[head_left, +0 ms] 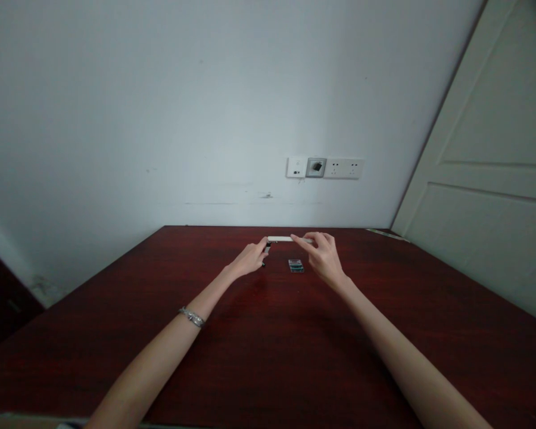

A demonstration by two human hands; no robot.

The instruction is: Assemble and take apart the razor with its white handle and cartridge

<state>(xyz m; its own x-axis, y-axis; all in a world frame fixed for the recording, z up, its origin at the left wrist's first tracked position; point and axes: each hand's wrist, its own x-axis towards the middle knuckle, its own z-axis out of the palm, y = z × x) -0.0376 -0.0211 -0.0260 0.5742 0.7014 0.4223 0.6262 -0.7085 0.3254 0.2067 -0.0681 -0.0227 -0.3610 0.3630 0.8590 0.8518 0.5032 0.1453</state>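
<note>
Left forearm (156, 357) and right forearm (397, 342) lay closest to my camera, reaching forward over the dark red table (259, 381), with a bracelet (192, 317) round the left wrist. Beyond them I had a slim white object (280, 239) between the two hands, seen nearly edge-on and, it appeared, raised off the tabletop. My left hand (251, 258) was pinched on its left end; my right hand (325, 257) had thumb and forefinger closed on the other. A small dark piece (267, 248) hung below the left end, beside the left fingers; from my distance I could not tell whether it was joined on or held separately. Just below the white object in my view, a small clear case (296, 266) lay flat on the table.

Good handling here, I judged, called for a light pinch at both ends, level hands and no twisting. I thought the left fingers needed most care, since pressure near that dark piece could tip the object or bend something.
</note>
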